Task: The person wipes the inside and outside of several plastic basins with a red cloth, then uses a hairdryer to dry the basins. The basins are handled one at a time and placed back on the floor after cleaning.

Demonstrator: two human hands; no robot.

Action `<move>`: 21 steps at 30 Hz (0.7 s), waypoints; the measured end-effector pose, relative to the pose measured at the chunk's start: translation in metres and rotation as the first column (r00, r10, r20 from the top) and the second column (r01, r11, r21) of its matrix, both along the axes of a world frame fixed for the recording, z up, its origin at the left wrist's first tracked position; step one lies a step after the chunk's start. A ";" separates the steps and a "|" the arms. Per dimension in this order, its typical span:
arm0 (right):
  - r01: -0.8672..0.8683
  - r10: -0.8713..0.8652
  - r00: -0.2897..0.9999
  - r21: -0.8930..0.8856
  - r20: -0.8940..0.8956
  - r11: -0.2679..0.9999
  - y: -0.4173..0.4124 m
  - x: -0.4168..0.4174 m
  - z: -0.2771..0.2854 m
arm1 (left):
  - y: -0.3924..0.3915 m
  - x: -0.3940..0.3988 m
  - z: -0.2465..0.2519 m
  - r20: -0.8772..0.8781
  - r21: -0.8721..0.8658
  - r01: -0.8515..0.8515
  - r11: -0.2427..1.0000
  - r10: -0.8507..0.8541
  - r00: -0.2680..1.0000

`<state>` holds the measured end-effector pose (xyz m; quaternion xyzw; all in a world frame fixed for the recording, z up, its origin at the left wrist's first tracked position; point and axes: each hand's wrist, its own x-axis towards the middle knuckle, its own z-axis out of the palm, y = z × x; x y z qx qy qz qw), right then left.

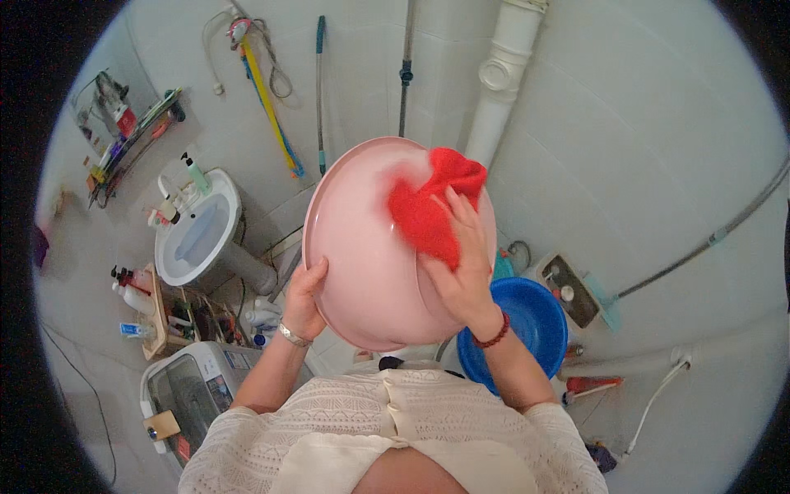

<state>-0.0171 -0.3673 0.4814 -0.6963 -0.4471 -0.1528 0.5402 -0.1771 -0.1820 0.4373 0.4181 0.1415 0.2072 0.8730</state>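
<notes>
A round pink plastic basin point(361, 247) is held up in front of my chest, its smooth face turned towards me. My left hand point(307, 299) grips its lower left rim, thumb over the edge and the other fingers hidden behind. On the right part of the basin lies a bunched red cloth point(426, 216), pressed to the surface under the spread fingers of my right hand point(463, 265). The left end of the cloth is blurred. Below my right forearm stands a blue plastic basin point(537, 315), partly covered by the arm.
A white pedestal sink point(231, 197) with a soap bottle point(196, 173) is at left, above a shelf rack point(163, 315) of bottles and a washing machine point(203, 376). A white drainpipe point(497, 80) rises behind. At right are a toilet cistern point(571, 290) and a long-handled tool point(685, 262).
</notes>
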 end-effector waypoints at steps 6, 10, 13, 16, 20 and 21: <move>0.044 -0.045 0.999 -0.044 -0.025 0.998 0.008 0.077 -0.020 | -0.003 0.000 0.008 -0.004 -0.074 0.010 0.997 -0.010 1.000; 0.023 0.218 0.594 0.287 -0.775 0.958 -0.019 0.078 -0.026 | 0.003 -0.003 -0.007 -0.031 -0.082 -0.051 0.995 0.049 0.998; 0.012 0.730 0.138 0.738 -0.670 0.675 -0.037 0.069 -0.014 | 0.013 -0.004 -0.023 -0.055 -0.224 -0.063 0.973 0.052 0.997; -0.028 0.787 0.062 0.787 -0.614 0.617 -0.036 0.051 0.006 | 0.010 -0.003 -0.026 -0.076 -0.131 -0.075 0.989 0.065 0.995; -0.033 -0.009 0.838 -0.067 -0.545 0.997 -0.014 0.058 -0.027 | 0.002 -0.002 -0.028 -0.084 -0.310 0.027 0.950 -0.056 0.995; -0.025 0.018 0.828 -0.005 -0.561 1.000 -0.013 0.059 -0.034 | 0.000 0.000 -0.027 -0.069 -0.349 0.030 0.937 -0.058 0.996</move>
